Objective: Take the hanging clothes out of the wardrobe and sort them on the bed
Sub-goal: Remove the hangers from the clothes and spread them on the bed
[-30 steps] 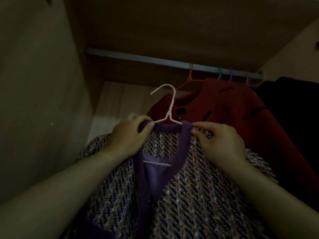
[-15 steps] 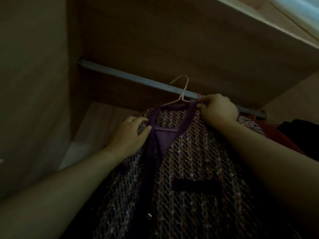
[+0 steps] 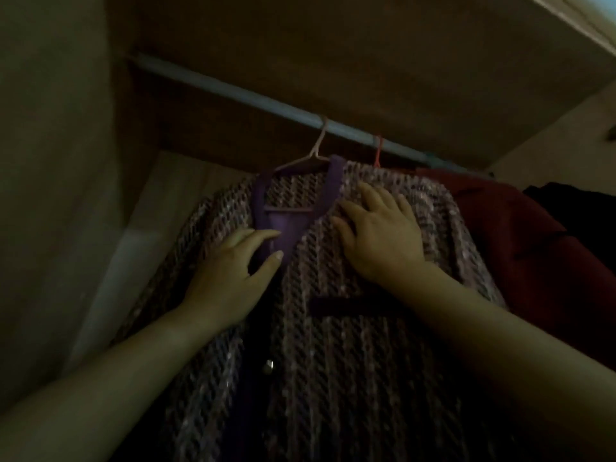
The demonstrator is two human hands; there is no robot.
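Our left hand (image 3: 226,278) and right hand (image 3: 380,235) rest flat and empty on the tweed jacket (image 3: 350,361); its hanger (image 3: 316,148) hooks the rail (image 3: 233,91) again, so removal looks undone.

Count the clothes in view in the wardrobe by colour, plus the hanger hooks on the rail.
Purple jacket: 1
Red garment: 1
Black garment: 1
Pale hanger hook: 1
Red hanger hook: 1
Total: 3 garments, 2 hooks in view on the rail.
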